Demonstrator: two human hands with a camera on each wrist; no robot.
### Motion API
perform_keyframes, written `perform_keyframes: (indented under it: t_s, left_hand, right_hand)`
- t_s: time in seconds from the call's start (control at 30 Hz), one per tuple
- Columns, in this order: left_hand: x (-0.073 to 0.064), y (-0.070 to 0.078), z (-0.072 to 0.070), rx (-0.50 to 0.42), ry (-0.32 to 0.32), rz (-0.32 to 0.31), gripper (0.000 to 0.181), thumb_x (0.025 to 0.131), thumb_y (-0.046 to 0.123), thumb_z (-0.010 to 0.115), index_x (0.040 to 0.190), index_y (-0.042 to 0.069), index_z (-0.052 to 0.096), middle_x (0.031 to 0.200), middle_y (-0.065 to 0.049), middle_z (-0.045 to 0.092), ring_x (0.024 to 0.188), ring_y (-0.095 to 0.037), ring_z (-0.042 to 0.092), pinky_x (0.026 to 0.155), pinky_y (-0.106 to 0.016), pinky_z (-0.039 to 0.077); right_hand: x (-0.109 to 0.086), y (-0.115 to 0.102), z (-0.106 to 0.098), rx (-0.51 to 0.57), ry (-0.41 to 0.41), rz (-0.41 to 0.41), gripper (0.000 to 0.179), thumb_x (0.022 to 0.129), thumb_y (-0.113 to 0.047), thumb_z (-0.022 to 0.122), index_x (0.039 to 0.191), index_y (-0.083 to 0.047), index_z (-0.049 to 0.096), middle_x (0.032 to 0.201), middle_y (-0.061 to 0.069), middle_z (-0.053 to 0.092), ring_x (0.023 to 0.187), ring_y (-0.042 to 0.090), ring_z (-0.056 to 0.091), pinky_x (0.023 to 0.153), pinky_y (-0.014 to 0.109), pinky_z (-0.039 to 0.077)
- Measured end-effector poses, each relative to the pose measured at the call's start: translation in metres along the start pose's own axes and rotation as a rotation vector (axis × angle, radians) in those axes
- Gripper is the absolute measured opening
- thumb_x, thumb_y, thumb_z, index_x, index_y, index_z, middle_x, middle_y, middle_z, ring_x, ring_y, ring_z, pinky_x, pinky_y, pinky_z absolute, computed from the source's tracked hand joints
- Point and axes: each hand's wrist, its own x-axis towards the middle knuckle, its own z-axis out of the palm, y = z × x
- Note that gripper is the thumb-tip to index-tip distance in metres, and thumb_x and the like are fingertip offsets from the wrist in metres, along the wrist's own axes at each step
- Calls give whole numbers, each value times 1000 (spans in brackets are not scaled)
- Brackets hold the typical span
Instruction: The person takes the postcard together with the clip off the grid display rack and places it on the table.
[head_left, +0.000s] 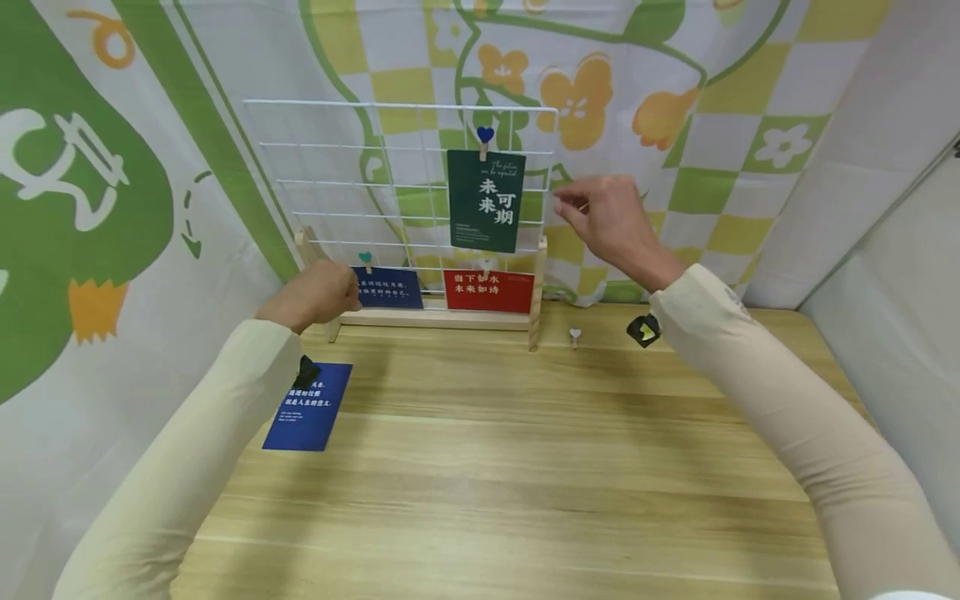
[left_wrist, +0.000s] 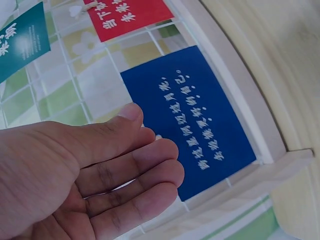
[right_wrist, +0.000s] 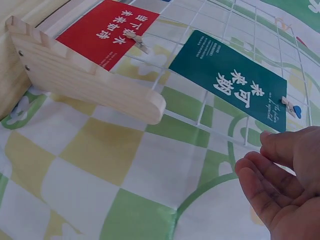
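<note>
Four cards, one wire grid (head_left: 352,167), two hands at its edges.

Left to right: one loose blue card (head_left: 309,406) lies flat on the table (head_left: 525,467) near the left sleeve; on the grid hang three cards, a blue one (head_left: 390,287) at lower left, a green one (head_left: 486,201) higher up, a red one (head_left: 489,291) at lower right (each hangs from its own small clip). One spare clip (head_left: 574,335) lies on the table to the right of the frame. The left hand (head_left: 318,293) rests at the grid's lower left, just beside the hanging blue card, its fingers (left_wrist: 150,170) relaxed, held together, gripping nothing. The right hand (head_left: 609,218) hovers at the grid's right edge, fingers (right_wrist: 265,185) loosely curved and empty, tips near the wire.
</note>
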Motion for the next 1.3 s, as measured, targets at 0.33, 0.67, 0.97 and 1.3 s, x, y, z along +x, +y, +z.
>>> perform_keyframes:
  t_s: [0.33, 0.67, 0.97, 1.3]
  left_hand:
    - [6, 15, -8, -8, 48, 2, 24, 92, 11, 68, 69, 6, 62, 65, -3, 56, 55, -14, 46, 61, -30, 44]
    - [20, 31, -17, -30, 96, -11, 17, 92, 12, 69, 80, 0, 70, 69, -8, 64, 58, -16, 49, 59, -32, 46]
    - [31, 47, -21, -118, 179, -26, 28, 94, 12, 66, 115, -6, 67, 115, -24, 68, 96, -34, 67, 87, -45, 55]
    - [44, 65, -26, -209, 192, -28, 34, 94, 11, 66, 123, -6, 62, 122, -24, 66, 108, -36, 65, 95, -46, 53]
  right_hand:
    - [5, -7, -7, 3, 16, -35, 25, 94, -13, 66, 116, 0, 71, 106, 18, 74, 90, 30, 74, 80, 42, 59]
    - [15, -18, -7, 3, -18, -32, 25, 96, -10, 63, 118, -1, 70, 112, 17, 73, 96, 29, 72, 86, 41, 57]
    - [28, -31, -7, 13, 39, -87, 24, 96, -11, 63, 116, -2, 71, 110, 16, 73, 93, 27, 72, 84, 39, 57]
    - [47, -50, -8, -8, 82, -136, 22, 96, -9, 61, 115, -2, 72, 106, 15, 75, 92, 25, 72, 86, 36, 56]
